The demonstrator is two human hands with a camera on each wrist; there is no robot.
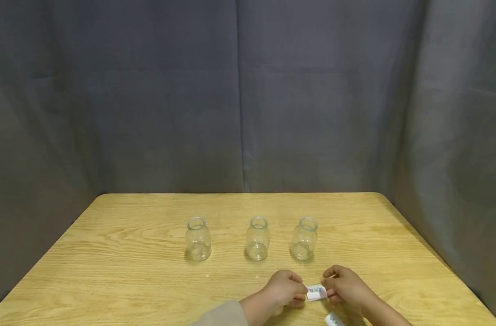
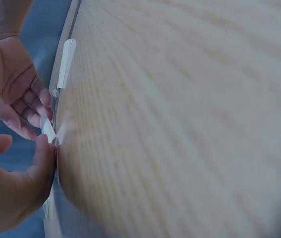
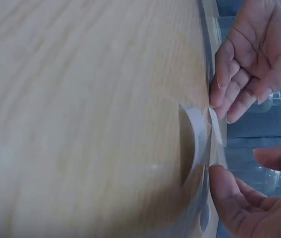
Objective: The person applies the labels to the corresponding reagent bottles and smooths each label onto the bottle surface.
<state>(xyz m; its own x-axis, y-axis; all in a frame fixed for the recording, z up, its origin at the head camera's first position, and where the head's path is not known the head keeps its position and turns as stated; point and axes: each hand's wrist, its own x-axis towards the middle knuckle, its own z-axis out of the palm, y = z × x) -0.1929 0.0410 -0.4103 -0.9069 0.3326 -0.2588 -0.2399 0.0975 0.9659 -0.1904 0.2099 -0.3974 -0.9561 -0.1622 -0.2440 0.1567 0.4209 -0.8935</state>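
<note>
A small white paper label with dark print spans the gap between the two hands, low over the near part of the table. My left hand pinches its left end with the fingertips. At its right end, the fingertips of my right hand hold it too. The right wrist view shows this label slightly bent between the hands. A second white label, curled up from the wood, lies nearer the body, below the right hand; the left wrist view has it as a white strip.
Three open clear glass jars stand upright in a row beyond the hands: a left jar, a middle jar and a right jar. They rest on a wood-grain table. A grey curtain surrounds its back and sides.
</note>
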